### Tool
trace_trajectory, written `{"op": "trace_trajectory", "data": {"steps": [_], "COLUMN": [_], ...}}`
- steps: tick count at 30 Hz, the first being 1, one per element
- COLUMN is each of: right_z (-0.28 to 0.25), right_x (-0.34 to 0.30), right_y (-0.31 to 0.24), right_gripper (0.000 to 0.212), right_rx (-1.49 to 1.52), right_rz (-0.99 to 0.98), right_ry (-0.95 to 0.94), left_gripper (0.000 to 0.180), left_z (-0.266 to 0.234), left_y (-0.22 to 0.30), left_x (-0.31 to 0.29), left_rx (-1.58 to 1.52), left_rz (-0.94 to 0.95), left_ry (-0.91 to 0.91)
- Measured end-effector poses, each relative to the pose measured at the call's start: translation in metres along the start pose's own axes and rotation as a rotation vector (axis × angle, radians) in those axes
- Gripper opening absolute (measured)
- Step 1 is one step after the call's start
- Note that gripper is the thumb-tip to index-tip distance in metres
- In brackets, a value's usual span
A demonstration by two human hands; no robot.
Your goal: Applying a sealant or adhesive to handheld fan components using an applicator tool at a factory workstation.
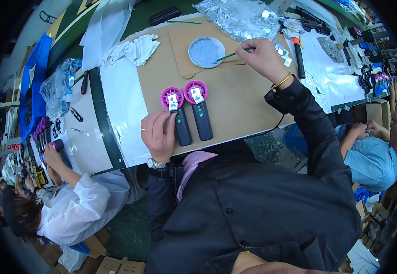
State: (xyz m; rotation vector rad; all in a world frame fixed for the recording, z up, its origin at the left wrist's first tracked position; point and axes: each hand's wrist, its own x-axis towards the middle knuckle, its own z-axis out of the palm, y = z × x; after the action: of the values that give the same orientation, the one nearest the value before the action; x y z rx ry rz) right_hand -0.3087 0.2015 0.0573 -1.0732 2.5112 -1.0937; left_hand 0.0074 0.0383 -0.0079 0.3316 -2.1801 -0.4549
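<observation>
Just the one view here: it's from the left of two fisheye cams on the wearer's head, pointed steeply down. The wearer's own black jacket [248, 196] fills the lower middle, with the workbench [106, 128] spread out above it. Near enough that the left hand [158, 135] and right hand [264, 58] both sit well inside the frame, but wide enough to catch a white-shirted co-worker [82, 205] at left and a blue-shirted one [374, 162] at right. Straight edges bow toward the dark rim.
</observation>
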Motion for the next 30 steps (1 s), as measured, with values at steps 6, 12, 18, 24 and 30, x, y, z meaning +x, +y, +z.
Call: {"op": "trace_trajectory", "data": {"steps": [6,12,18,24,30], "right_z": [0.007,0.021,0.015,0.016,-0.003], "right_x": [0.011,0.016,0.014,0.008,0.001], "right_y": [0.017,0.039,0.021,0.020,0.012], "right_gripper": [0.030,0.023,0.024,0.022,0.014], "right_rx": [0.031,0.266,0.553,0.741,0.882], "right_rz": [0.004,0.172,0.499,0.523,0.505], "right_ry": [-0.062,-0.126,-0.202,-0.109,-0.114], "left_gripper": [0.029,0.027,0.027,0.029,0.029], "left_z": [0.002,0.003,0.003,0.004,0.006], "left_y": [0.000,0.002,0.002,0.002,0.000], "left_x": [-0.001,0.000,0.000,0.001,-0.003], "left_rx": [0.016,0.011,0.026,0.015,0.003], "left_rz": [-0.006,-0.023,-0.027,-0.021,-0.027], "left_ry": [-0.006,-0.022,-0.023,-0.005,0.012]}}
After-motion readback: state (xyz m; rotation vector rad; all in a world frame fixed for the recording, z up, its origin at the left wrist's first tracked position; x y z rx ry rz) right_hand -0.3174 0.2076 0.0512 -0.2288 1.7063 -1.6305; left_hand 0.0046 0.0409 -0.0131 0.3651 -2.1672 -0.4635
